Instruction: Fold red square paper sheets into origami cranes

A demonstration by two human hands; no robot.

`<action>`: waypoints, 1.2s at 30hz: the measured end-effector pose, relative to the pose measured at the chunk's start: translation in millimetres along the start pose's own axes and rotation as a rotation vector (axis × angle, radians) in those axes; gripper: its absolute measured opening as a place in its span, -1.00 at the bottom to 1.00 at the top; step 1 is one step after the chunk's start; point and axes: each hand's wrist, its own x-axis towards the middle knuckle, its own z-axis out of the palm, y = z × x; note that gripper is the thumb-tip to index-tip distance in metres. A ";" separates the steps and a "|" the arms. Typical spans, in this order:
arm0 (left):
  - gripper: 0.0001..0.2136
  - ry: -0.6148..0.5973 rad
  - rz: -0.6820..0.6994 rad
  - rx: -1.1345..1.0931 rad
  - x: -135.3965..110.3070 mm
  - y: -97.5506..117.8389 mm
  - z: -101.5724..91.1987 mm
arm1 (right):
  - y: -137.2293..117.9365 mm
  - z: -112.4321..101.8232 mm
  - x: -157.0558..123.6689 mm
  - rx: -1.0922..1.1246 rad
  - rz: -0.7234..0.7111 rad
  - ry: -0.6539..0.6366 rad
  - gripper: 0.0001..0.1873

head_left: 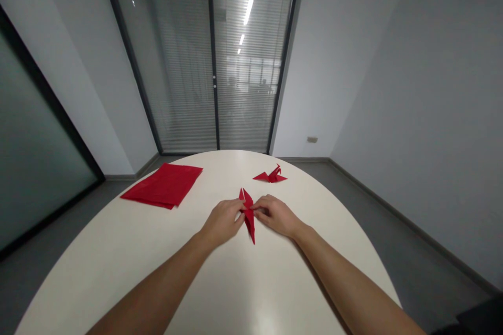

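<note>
Over on the left, a flat stack of bright red, square-cornered paper sheets (163, 186) lies near the edge of the round white glossy table (220, 288). Moving in, here's the left hand (223, 221), thumb and fingers clamped on the folded piece of red paper, slim and pointed (250, 226). That piece sits mid-table between the hands, two narrow tips (a slit parts them) facing away, one long point aimed back at the person. Just beyond, a red folded-paper crane (271, 176) spreads its wings, apart from everything! And the right hand (277, 215), fingers curled, thumb and fingertips closed on the piece's right edge.
</note>
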 end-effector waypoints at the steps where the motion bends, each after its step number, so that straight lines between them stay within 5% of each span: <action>1: -0.84 0.001 -0.004 -0.004 0.1 0.3 -0.3 | -0.5 0.0 0.2 -0.005 0.002 0.000 -0.80; 21: -0.85 0.023 -0.128 -0.060 3.2 -2.4 -1.7 | -4.7 10.4 3.5 -0.051 0.019 0.095 -0.92; 31: -0.53 0.055 -0.154 -0.161 2.6 -6.1 5.2 | -5.3 12.0 3.2 -0.067 0.030 0.109 -0.92; 36: -0.75 0.021 -0.092 -0.010 3.1 -3.6 1.4 | -4.8 11.7 4.0 -0.065 0.004 0.089 -0.91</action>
